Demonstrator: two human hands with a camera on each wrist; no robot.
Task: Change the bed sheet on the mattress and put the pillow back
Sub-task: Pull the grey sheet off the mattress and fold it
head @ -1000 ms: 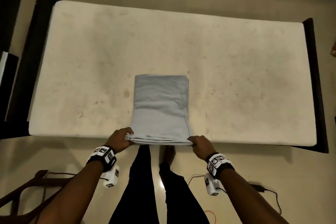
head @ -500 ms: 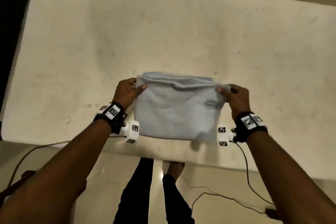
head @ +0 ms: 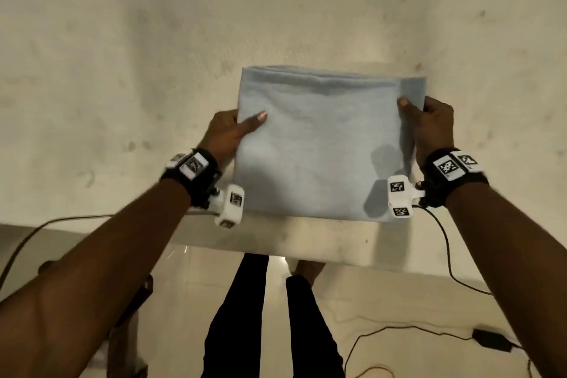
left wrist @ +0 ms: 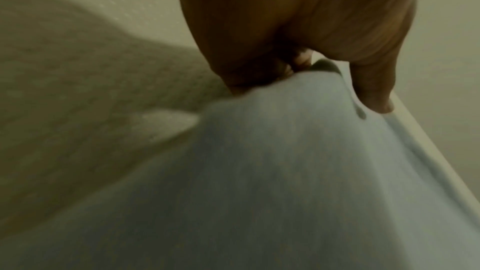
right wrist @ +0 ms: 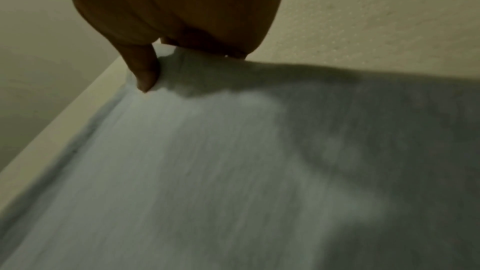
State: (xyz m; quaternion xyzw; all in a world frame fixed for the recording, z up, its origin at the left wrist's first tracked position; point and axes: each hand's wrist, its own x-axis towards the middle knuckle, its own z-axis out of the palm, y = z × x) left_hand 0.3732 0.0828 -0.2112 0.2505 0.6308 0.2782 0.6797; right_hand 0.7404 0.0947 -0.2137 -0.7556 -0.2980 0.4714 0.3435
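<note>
A folded pale blue bed sheet [head: 325, 144] lies on the bare cream mattress [head: 153, 40] near its front edge. My left hand [head: 236, 129] pinches the sheet's left edge, thumb on top and fingers underneath. My right hand [head: 423, 123] pinches the right edge the same way. In the left wrist view the left hand [left wrist: 311, 81] grips a bunched fold of the sheet [left wrist: 259, 182]. The right wrist view has my thumb pressing on top of the sheet [right wrist: 207, 171], with the right hand [right wrist: 166, 65] over its edge. No pillow is in view.
The mattress front edge [head: 306, 242] runs across below the sheet, with tiled floor [head: 399, 301] in front. My legs in dark trousers [head: 245, 316] stand there. Black cables [head: 445, 255] and a power adapter [head: 491, 339] lie on the floor at right. A wooden piece [head: 129, 331] is at lower left.
I have leaned in over the mattress. Both hands went from the sheet's near edge to its side edges, and the top layer has been folded over, so the sheet shows a wider shape.
</note>
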